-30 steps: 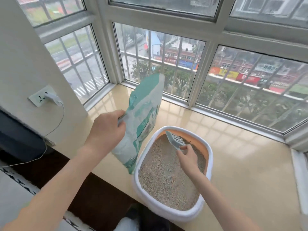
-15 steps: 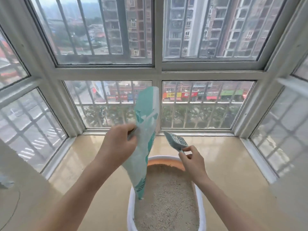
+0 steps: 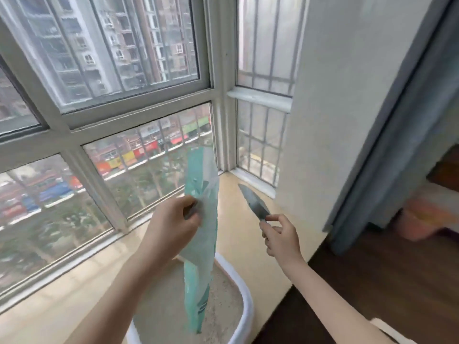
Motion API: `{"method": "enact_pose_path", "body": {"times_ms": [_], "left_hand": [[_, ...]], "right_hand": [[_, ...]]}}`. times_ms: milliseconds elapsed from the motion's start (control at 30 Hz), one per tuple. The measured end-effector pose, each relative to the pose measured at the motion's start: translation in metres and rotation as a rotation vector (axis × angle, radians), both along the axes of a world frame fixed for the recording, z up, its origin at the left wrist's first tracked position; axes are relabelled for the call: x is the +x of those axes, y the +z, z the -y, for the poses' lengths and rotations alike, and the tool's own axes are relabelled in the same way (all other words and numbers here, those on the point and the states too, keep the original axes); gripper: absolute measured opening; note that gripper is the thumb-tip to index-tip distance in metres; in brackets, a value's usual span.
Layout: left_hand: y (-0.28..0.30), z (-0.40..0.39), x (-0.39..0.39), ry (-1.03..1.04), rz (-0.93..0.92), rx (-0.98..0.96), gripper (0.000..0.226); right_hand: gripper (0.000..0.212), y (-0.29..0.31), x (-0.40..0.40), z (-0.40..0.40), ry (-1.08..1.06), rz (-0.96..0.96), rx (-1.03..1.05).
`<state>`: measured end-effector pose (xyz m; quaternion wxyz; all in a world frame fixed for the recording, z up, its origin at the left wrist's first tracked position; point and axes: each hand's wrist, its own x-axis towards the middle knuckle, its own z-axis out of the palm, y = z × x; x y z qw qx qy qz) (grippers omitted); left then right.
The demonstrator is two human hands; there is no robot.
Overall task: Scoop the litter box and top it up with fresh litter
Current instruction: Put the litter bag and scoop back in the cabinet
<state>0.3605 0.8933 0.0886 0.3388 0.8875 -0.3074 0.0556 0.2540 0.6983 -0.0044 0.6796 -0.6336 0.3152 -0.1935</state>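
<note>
Both hands have risen and swung rightward since half a second ago, and the view has turned with them toward the corner where the window meets a plain wall, so the litter box (image 3: 246, 304) now sits low in the picture, partly cut off by the bottom edge. The litter bag (image 3: 202, 234) has gone limp and narrow; it hangs nearly straight down, its lower end over the litter.

As a judgement, the task looks close to finished. The box holds a level bed of pale litter, the bag looks flattened and seems to be empty or nearly so, and nothing can be seen pouring, though motion blur makes that uncertain. What appears left is putting bag and scoop away.

The left hand (image 3: 173, 222) is raised in front of the window, forearm sloping up from the lower left, fingers curled and pinching the bag's edge near its upper part. The right hand (image 3: 280, 237) is held up beside it, above the box's right rim, thumb and fingers closed on the handle of the grey scoop (image 3: 253, 202), whose blade points up and away toward the window corner.
</note>
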Motion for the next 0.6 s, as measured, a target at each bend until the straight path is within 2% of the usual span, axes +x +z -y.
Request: {"method": "enact_pose_path", "body": {"times_ms": [133, 300, 600], "left_hand": [[-0.006, 0.071, -0.007, -0.196, -0.065, 0.005, 0.017], [-0.005, 0.163, -0.03, -0.39, -0.019, 0.025, 0.027], [-0.011, 0.33, -0.075, -0.713, -0.082, 0.123, 0.014]], "right_hand": [[0.007, 0.007, -0.034, 0.04, -0.167, 0.032, 0.07], [0.01, 0.019, -0.072, 0.095, -0.329, 0.083, 0.112], [0.012, 0.019, -0.148, 0.226, -0.542, 0.175, 0.19]]}}
